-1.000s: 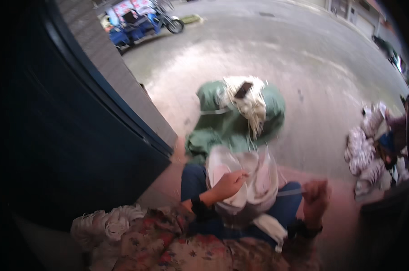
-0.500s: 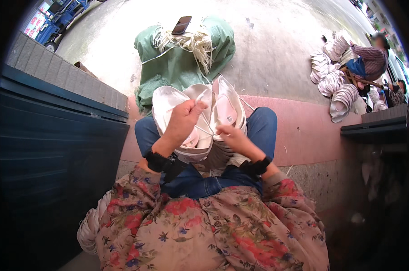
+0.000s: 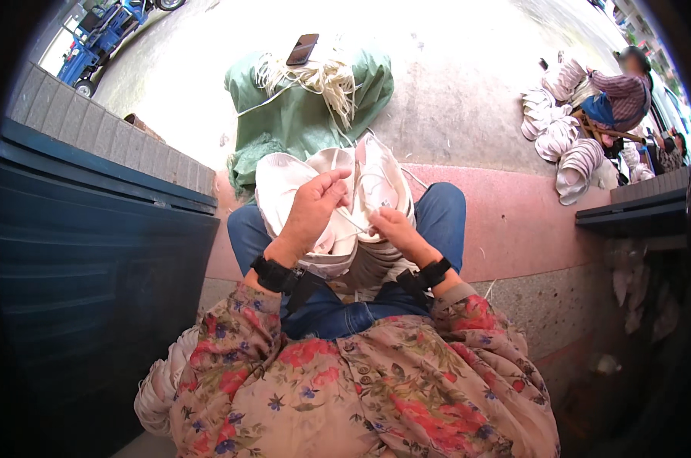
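Note:
Between my knees rest two white shoe uppers side by side, the left upper (image 3: 278, 177) and the right upper (image 3: 376, 175), with pale pink inside. Thin white lace (image 3: 351, 221) runs across the gap between them. Over the left upper, my left hand (image 3: 312, 210) is raised with its fingers stretched and apart. My right hand (image 3: 395, 231) is closed in a pinch on the lace at the near edge of the right upper. Below them, more stacked uppers (image 3: 377, 267) show partly between my legs.
Ahead stands a green sack-covered bundle (image 3: 284, 122) with a heap of white laces (image 3: 334, 80) and a phone (image 3: 303, 49) on top. A dark blue metal door (image 3: 101, 282) is at left. At far right a person (image 3: 624, 99) sits beside piles of white uppers (image 3: 578, 164).
My left hand's fingers have loosened from a closed grip and spread apart. The right hand stays near the lace, slightly shifted. The view has tilted a little.

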`<action>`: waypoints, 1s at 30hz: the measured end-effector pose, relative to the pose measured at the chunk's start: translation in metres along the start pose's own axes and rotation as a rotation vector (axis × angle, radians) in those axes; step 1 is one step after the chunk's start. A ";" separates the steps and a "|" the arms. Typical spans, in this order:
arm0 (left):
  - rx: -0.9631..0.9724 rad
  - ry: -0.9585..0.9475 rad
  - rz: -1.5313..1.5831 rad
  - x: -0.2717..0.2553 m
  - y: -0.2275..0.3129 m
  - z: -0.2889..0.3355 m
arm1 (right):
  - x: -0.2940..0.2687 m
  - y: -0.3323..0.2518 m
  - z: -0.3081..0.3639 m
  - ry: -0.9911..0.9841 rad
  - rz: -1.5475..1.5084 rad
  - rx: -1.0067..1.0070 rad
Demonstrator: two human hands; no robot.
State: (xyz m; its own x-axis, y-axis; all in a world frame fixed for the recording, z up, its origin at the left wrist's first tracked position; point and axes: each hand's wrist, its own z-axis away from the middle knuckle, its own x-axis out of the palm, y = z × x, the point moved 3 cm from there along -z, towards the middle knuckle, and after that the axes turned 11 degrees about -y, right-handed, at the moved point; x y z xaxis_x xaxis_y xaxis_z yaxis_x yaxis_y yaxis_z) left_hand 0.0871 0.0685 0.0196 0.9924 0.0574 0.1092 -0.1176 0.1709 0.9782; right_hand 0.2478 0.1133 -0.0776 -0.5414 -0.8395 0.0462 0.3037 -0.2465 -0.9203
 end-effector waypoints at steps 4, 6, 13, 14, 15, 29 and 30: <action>-0.074 0.130 0.018 -0.008 -0.027 0.013 | -0.015 -0.004 0.015 0.067 -0.311 -0.058; -0.156 0.185 0.069 -0.004 -0.039 0.019 | -0.015 -0.007 0.022 0.056 -0.247 -0.028; -0.201 0.144 -0.033 0.000 -0.050 0.013 | -0.001 -0.036 0.040 -0.002 -0.243 -0.177; -0.233 0.091 -0.142 -0.001 -0.059 0.010 | 0.001 -0.039 0.041 -0.001 -0.240 -0.180; -0.175 0.110 -0.200 0.001 -0.067 0.011 | 0.004 -0.042 0.041 -0.014 -0.246 -0.184; -0.057 -0.009 -0.269 0.008 0.026 0.059 | 0.031 -0.050 0.043 -0.039 -0.259 -0.139; -0.104 -0.048 -0.011 0.011 0.027 0.061 | 0.033 -0.055 0.045 -0.019 -0.200 -0.190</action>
State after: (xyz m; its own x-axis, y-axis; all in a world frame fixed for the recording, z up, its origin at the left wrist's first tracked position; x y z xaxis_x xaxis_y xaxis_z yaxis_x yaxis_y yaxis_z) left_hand 0.0976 0.0134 0.0581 0.9940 0.0082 0.1089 -0.1070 0.2725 0.9562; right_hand 0.2487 0.0775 -0.0080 -0.5601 -0.7929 0.2402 0.0385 -0.3145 -0.9485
